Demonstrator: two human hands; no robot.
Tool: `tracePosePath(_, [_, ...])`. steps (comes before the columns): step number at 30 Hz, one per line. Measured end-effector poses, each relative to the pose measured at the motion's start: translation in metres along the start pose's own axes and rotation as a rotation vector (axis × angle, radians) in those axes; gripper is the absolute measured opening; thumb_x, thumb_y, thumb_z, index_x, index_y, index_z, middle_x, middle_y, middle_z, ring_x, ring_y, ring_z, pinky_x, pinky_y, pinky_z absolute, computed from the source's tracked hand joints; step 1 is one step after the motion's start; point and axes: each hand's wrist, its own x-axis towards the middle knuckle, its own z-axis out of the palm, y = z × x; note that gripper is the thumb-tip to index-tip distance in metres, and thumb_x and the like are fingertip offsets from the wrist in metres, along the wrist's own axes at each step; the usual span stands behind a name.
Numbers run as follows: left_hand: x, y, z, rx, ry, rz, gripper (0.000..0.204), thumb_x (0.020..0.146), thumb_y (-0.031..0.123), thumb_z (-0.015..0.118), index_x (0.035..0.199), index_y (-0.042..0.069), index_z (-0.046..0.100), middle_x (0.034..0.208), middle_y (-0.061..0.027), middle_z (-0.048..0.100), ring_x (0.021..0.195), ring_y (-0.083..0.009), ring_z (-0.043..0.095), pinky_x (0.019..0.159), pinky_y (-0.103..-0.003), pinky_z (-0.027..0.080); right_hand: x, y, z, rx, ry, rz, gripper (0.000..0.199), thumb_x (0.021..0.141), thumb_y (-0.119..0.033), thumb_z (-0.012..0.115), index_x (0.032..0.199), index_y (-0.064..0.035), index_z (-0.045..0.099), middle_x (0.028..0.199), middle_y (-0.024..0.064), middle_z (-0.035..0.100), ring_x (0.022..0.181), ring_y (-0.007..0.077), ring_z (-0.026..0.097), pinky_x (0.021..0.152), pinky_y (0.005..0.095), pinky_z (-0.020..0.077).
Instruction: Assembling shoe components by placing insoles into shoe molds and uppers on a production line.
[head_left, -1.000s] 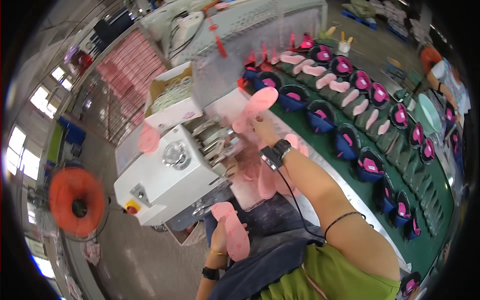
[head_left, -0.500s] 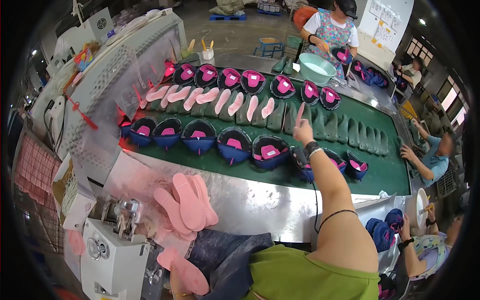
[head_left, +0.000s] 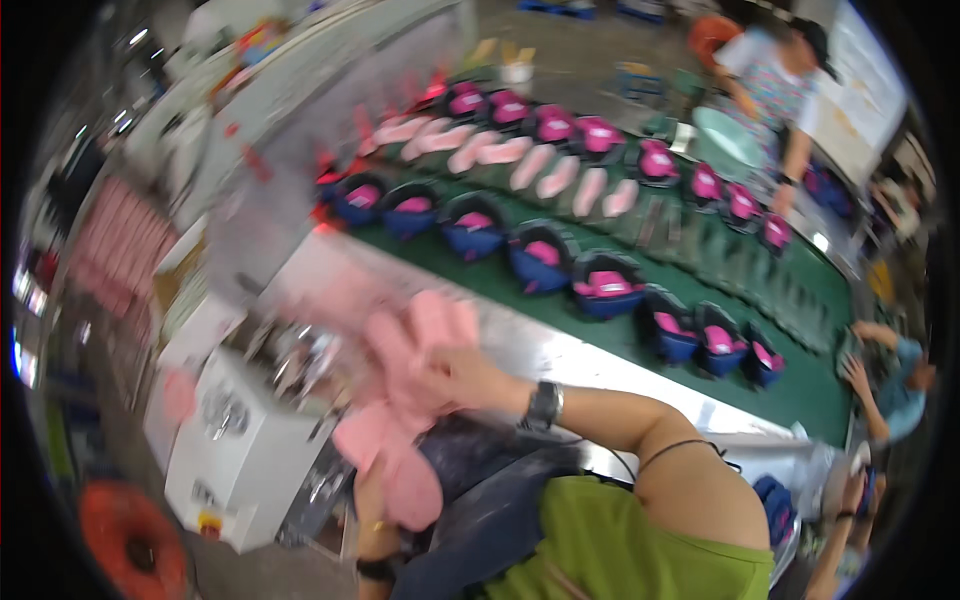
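Pink insoles [head_left: 405,485] are in my left hand [head_left: 372,500], low in front of me, the fingers closed round their near side. My right hand [head_left: 470,380] is at a pile of pink insoles [head_left: 385,335] on the metal ledge. Its fingers are curled and blurred, so whether they grip one is unclear. Beyond, a green conveyor belt [head_left: 500,275] carries a row of pink insoles [head_left: 530,167] lying on dark green foot-shaped forms [head_left: 745,262]. Blue shoe uppers with pink linings [head_left: 540,268] stand along the near side, and more uppers [head_left: 555,125] along the far side.
A white machine [head_left: 235,450] stands at left, with an orange-red round object [head_left: 130,545] below it. Across the belt, a person in a floral apron [head_left: 770,90] reaches to an upper beside a pale green basin [head_left: 727,140]. Other people's arms [head_left: 870,375] reach in from the right.
My right hand has come back from over the belt, where it held a pink insole, to the pile. The view has tilted. The far person's upper now sits at the belt.
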Motion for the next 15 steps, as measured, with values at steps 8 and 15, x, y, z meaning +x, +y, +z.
tracePosePath(8, [-0.014, 0.047, 0.027, -0.117, -0.012, 0.070, 0.065, 0.100, 0.052, 0.034, 0.136, 0.000, 0.046, 0.101, -0.0118, 0.065, 0.083, -0.0184, 0.064, 0.075, -0.031, 0.053, 0.009, -0.012, 0.106, 0.302, -0.095, 0.039, 0.023, 0.091, -0.018, 0.061, 0.110, -0.0043, 0.063, 0.089, 0.0091, 0.067, 0.081, 0.0149, 0.064, 0.072, 0.0272, 0.0501])
tracePosePath(15, [-0.037, 0.032, -0.011, -0.249, -0.129, 0.007, 0.076, 0.097, 0.061, 0.020, 0.136, 0.000, 0.043, 0.100, -0.0153, 0.065, 0.078, -0.0209, 0.063, 0.071, -0.037, 0.055, 0.114, 0.021, 0.109, -0.062, 0.251, -0.076, 0.039, 0.082, -0.022, 0.066, 0.113, 0.0007, 0.056, 0.089, 0.0161, 0.066, 0.082, 0.0271, 0.066, 0.068, 0.0376, 0.0505])
